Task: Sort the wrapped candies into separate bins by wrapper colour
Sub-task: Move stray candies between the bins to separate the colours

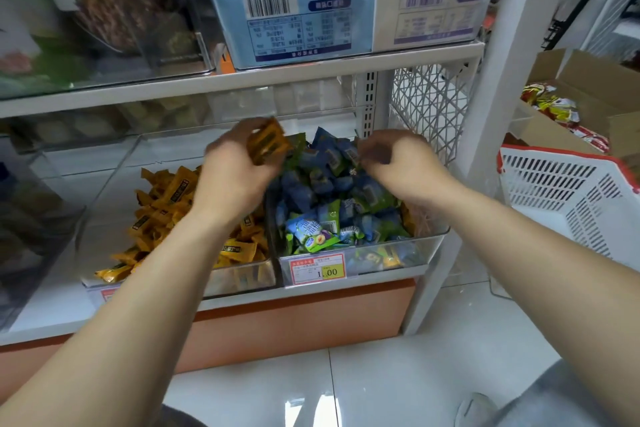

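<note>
Candies in crinkly orange-yellow wrappers (268, 146), a small bunch, sit pinched between the thumb and curled fingers of our left hand (232, 177), just above the rear left corner of the clear plastic bin heaped with blue and green candies (429, 239). We judge them light and slippery, with wrappers soft enough to crumple. A bunch held this way could shed a piece, so a firm pinch across the flat bodies suits better than one on the crimped ends. Our right hand (398, 159) reaches into the rear of that same bin, fingers curled down among the blue wrappers, and we cannot tell whether it has hold of one. Just left of that bin stands the clear bin of orange-yellow candies (239, 277), where we judge the bunch belongs. A red-and-yellow price label (317, 269) hangs on the blue-and-green bin's front.
</note>
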Motion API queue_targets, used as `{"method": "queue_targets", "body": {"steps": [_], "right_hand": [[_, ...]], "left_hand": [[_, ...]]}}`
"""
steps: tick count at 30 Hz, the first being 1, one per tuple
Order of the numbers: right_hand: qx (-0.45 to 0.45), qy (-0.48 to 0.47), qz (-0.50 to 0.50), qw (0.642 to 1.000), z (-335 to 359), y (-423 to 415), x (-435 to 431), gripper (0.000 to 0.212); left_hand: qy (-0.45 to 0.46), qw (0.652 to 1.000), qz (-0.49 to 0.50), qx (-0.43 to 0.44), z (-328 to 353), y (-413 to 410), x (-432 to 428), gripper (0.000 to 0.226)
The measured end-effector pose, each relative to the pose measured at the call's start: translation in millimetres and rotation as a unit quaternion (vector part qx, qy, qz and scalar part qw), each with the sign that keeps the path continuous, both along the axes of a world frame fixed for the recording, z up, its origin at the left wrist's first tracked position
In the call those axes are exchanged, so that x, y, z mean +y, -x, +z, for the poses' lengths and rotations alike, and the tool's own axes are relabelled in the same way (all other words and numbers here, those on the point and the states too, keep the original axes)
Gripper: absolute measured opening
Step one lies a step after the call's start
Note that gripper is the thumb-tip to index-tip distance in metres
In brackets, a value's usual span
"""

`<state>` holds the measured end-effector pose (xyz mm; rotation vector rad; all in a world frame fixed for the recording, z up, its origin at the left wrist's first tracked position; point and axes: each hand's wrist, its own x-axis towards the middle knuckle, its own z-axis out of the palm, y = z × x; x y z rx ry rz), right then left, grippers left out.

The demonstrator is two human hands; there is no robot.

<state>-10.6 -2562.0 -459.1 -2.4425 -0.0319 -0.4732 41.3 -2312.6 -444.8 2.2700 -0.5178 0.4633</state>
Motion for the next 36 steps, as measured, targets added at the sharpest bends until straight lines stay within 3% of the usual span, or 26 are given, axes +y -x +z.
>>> {"method": "queue_targets", "body": {"steps": [4, 7, 9, 12, 16, 20, 26, 30, 36], "right_hand": [[0.183, 0.068, 0.082, 0.977, -2.7, 15.1, -10.4, 0.012], [0.294, 0.136, 0.121, 0.938, -14.4, 20.0, -12.8, 0.012], [0.329, 0.145, 0.122, 0.925, -18.8, 18.0, -11.6, 0.017], [0.400, 0.136, 0.116, 0.899, -24.7, 13.1, -8.1, 0.021], [0.427, 0.124, 0.102, 0.890, -32.4, 13.2, 0.4, 0.025], [0.461, 0.110, 0.132, 0.871, -30.4, 14.3, 4.4, 0.037], [0.458, 0.145, 0.136, 0.867, -36.0, 11.8, 7.4, 0.027], [0.479, 0.097, 0.117, 0.865, -41.8, 8.2, 5.7, 0.015], [0.485, 0.090, 0.117, 0.862, -36.0, 9.5, 8.8, 0.022]], "left_hand": [[-0.153, 0.983, 0.089, 0.040, -6.0, -8.1, 46.7, 0.064], [-0.190, 0.975, 0.108, 0.043, -6.0, 0.6, 49.6, 0.067], [-0.151, 0.986, 0.064, -0.008, -1.8, 16.4, 35.6, 0.051], [-0.146, 0.985, -0.090, -0.025, -5.2, 47.8, -0.1, 0.037], [-0.248, 0.936, -0.248, 0.012, -30.9, 73.0, -40.8, 0.055], [-0.381, 0.893, -0.236, -0.037, -46.5, 58.8, -40.4, 0.056], [-0.346, 0.909, -0.228, -0.036, -51.6, 55.6, -38.7, 0.051], [-0.338, 0.913, -0.225, -0.029, -51.8, 54.7, -35.8, 0.052], [-0.346, 0.911, -0.222, -0.022, -50.1, 53.3, -36.1, 0.057]]}}
